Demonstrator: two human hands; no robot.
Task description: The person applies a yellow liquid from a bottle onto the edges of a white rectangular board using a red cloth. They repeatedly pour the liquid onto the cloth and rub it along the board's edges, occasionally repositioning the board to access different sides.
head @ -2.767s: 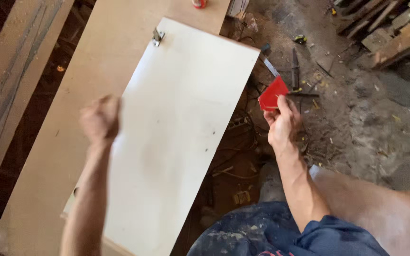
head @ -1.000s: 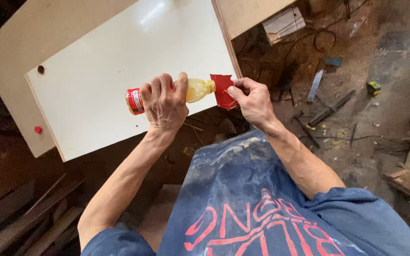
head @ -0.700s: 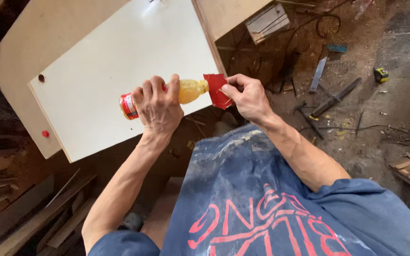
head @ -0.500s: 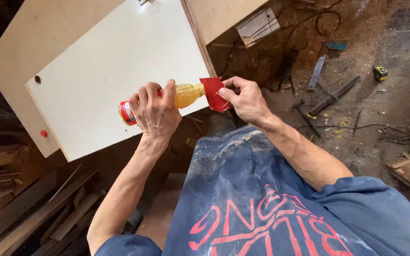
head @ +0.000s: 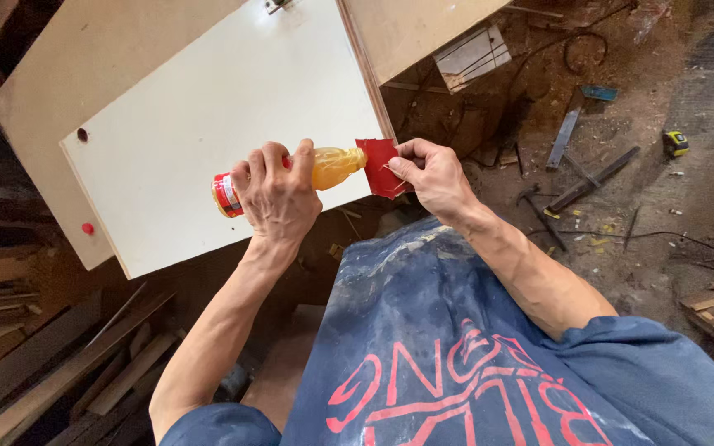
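Note:
My left hand [head: 278, 198] grips a plastic bottle [head: 330, 168] of yellow-orange liquid with a red label, held sideways over the near edge of a white panel [head: 208, 124]. The bottle's mouth points right and touches a small red card [head: 378, 161]. My right hand [head: 431, 177] pinches that card between thumb and fingers, just past the panel's corner. The middle of the bottle is hidden by my fingers.
The white panel lies on a larger brown board [head: 68, 74], with a metal hinge [head: 276, 5] at its far edge and a small red cap [head: 88, 229] beside it. Metal bars [head: 592, 169], a tape measure [head: 675, 143], cables and wood scraps litter the dirt floor.
Earlier my left fist was empty above the panel and the right hand held the card alone. Now the left hand holds the bottle against the card; over the last second both hands barely shift.

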